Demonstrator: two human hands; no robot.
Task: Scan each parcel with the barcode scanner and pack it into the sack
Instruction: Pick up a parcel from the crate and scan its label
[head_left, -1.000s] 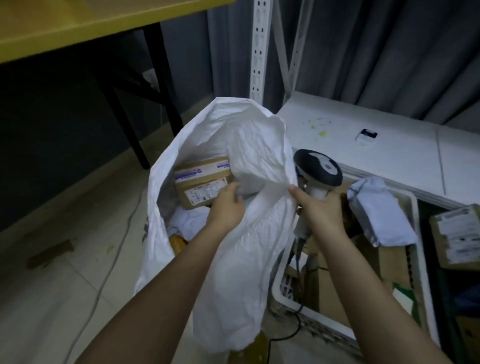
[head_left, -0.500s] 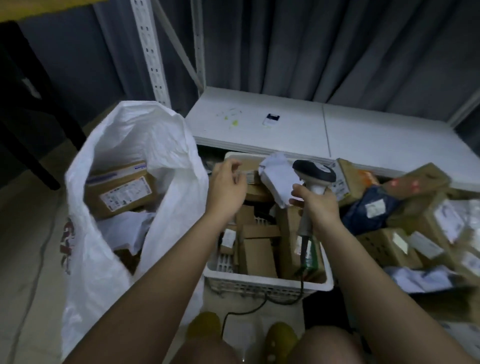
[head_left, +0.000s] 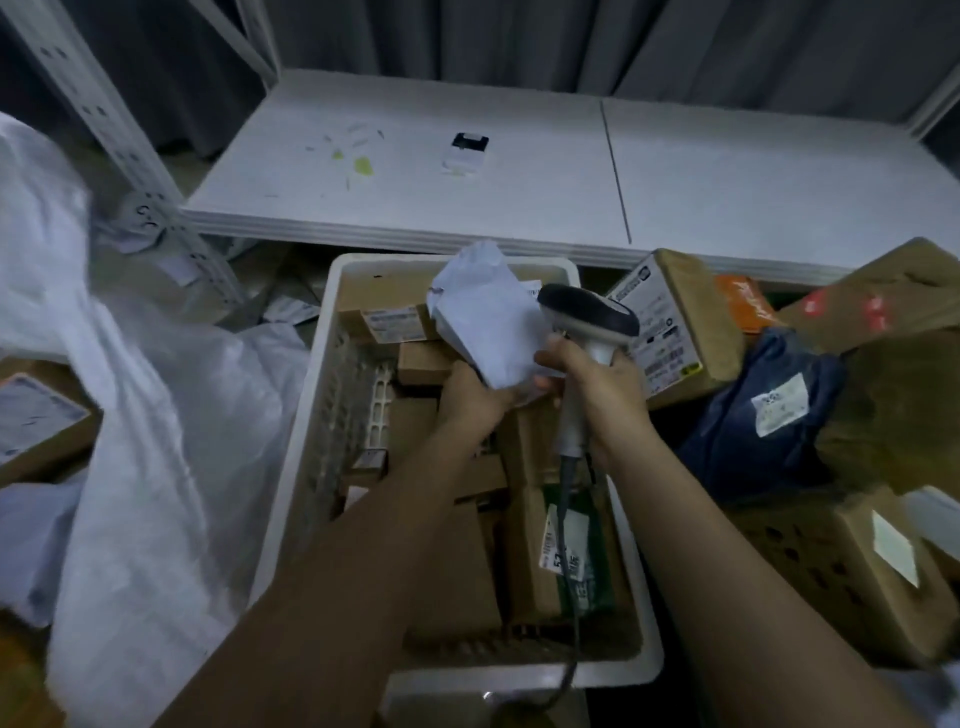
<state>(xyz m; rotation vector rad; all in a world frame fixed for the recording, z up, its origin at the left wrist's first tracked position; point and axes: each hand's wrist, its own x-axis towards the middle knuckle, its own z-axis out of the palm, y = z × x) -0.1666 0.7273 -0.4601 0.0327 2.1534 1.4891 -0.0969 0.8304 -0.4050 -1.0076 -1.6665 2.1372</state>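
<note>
- White poly-mailer parcel (head_left: 485, 317) held at 12 o'clock over crate (head_left: 291, 499); left hand (head_left: 475, 402) cupped beneath it, fingers curled round its lower edge.
- Right hand (head_left: 597, 389) wrapped round handle of barcode scanner (head_left: 587, 322); trigger finger not discernible.
- Turn parcel until label faces scanner head; label not visible yet.
- Keep cable (head_left: 569, 519) clear of boxes.
- Sack (head_left: 156, 415) waiting open at 9 o'clock.
- White shelf board (head_left: 519, 171) at 12 o'clock, grey curtain (head_left: 519, 41) behind; loose parcels at 3 o'clock.

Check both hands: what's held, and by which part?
Left hand grips the white parcel at its lower end. Right hand grips the scanner by its handle.
</note>
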